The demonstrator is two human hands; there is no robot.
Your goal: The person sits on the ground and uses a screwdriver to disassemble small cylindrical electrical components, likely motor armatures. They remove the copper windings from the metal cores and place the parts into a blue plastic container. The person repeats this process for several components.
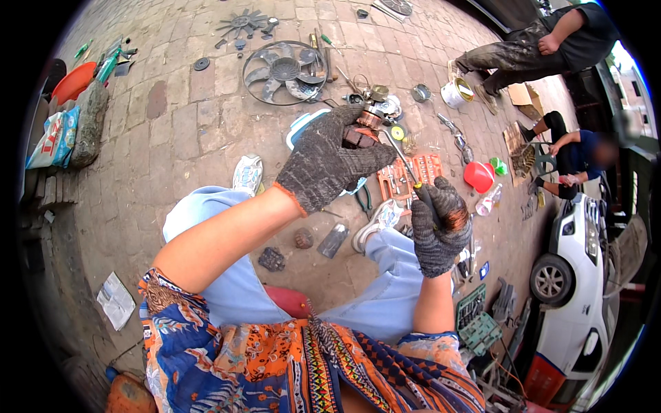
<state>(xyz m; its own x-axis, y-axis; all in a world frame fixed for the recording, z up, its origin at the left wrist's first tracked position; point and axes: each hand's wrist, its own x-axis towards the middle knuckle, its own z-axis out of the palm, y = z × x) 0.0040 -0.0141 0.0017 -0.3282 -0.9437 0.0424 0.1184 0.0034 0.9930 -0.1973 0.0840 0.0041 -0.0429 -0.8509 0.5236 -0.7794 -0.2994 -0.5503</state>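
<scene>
My left hand (pixel 329 160), in a dark grey knit glove with an orange cuff, grips a small motor armature (pixel 363 129) with copper windings and holds it up in front of me. My right hand (pixel 438 226), in a matching glove, is shut on a long thin screwdriver (pixel 403 157) whose shaft reaches up to the armature. I sit over brick paving with my knees in light blue trousers apart.
A black fan shroud (pixel 284 71) lies ahead on the paving, with a smaller fan (pixel 242 23) beyond. An orange tool case (pixel 410 175), a red bowl (pixel 478 175), a white paint can (pixel 456 92) and loose parts lie around. Two other people sit at right, near a white car (pixel 575 289).
</scene>
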